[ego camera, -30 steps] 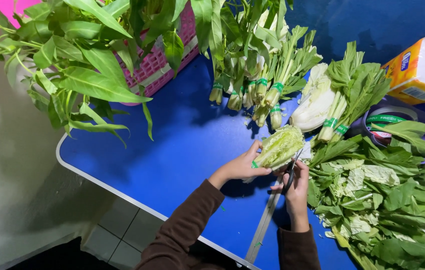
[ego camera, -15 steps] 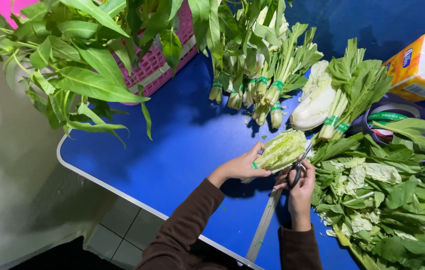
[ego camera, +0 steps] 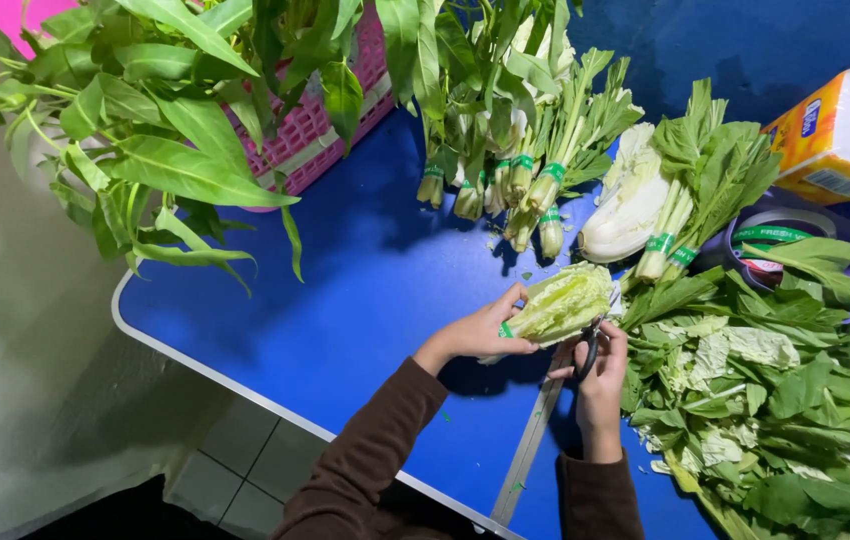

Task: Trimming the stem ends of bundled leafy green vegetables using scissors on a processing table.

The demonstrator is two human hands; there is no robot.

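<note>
Cabbage head (ego camera: 565, 302), pale green, gripped at its banded base by left hand (ego camera: 485, 330) and lifted off blue table (ego camera: 345, 300), leafy end toward right hand (ego camera: 600, 370), closed round black scissors (ego camera: 588, 345); trimmings (ego camera: 765, 400) piled aside, clear of cutting.

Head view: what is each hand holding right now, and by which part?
Left hand grips the napa cabbage at its base end; right hand holds scissors by the handles.

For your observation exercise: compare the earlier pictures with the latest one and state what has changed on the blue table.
Very little. The right hand with the scissors edged closer to the pale cabbage, which the left hand holds as before. The tied bundles, the leaf pile and the pink basket stayed put.
</note>
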